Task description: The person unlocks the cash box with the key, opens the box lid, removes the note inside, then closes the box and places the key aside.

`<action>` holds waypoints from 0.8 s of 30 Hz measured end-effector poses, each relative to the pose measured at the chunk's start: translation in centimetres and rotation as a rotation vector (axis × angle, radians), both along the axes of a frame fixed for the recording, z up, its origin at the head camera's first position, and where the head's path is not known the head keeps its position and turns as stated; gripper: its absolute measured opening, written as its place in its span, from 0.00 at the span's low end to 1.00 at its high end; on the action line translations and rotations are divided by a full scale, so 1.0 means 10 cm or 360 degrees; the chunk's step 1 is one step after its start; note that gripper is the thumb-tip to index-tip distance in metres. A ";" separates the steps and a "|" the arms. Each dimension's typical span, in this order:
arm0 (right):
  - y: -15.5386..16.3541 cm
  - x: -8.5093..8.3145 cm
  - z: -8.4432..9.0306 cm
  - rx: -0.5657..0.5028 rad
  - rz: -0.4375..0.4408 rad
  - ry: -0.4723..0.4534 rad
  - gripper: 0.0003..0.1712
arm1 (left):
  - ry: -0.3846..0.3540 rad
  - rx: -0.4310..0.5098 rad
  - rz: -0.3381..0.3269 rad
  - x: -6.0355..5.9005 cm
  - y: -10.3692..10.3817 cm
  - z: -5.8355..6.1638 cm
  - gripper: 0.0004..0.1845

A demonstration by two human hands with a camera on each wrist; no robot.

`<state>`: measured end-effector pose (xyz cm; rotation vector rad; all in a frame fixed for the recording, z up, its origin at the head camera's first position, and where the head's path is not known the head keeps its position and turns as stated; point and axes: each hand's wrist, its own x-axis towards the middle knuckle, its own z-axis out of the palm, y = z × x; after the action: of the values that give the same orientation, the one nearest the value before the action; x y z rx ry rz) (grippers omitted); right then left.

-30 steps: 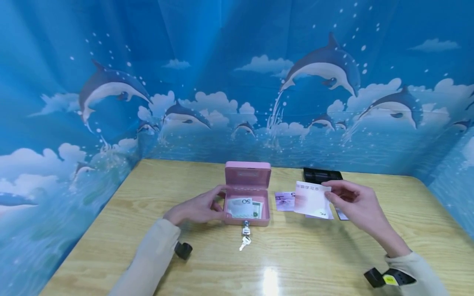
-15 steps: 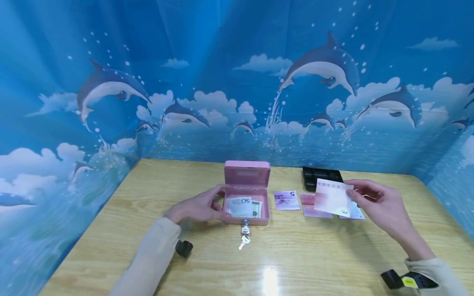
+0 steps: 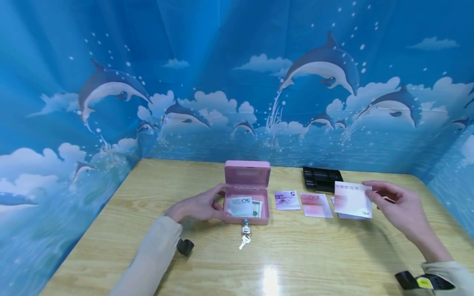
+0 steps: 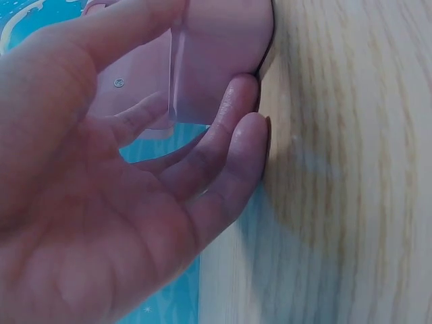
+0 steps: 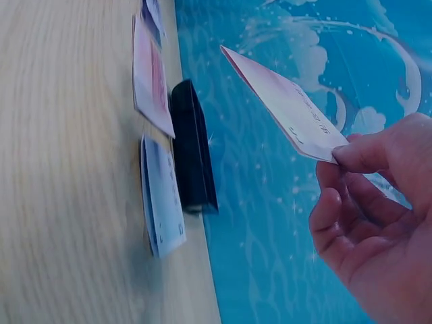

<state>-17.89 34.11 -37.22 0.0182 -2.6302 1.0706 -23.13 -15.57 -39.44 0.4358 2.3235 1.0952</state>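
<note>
An open pink cash box stands mid-table with its lid up and banknotes inside. My left hand holds the box's left side, thumb on its rim and fingers against the wall of the pink box. My right hand pinches a pink-and-white banknote by its right edge, lifted above the table at the right. In the right wrist view that banknote sticks out tilted from the fingertips.
A purple 5 note, a pink 100 note and a bluish note lie in a row right of the box. A black tray sits behind them. Keys hang from the box's lock. Blue dolphin-print walls surround the wooden table.
My right hand has carried the pink-and-white note to the right, away from the box, uncovering the 100 note. The left hand and the box have stayed put.
</note>
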 end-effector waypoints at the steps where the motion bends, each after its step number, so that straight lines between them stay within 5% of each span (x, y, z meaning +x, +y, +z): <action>1: 0.02 -0.01 -0.01 -0.0003 -0.0002 0.0001 0.19 | -0.0002 -0.0002 0.0003 0.00 0.00 0.00 0.50; 24: 0.69 -0.22 -0.35 0.0074 -0.0069 -0.0103 0.13 | -0.0030 0.0002 0.0011 -0.02 -0.01 -0.02 0.51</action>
<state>-20.04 41.00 -40.68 -0.0638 -2.6996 1.0122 -23.32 -15.63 -39.68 0.4164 2.3095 1.0993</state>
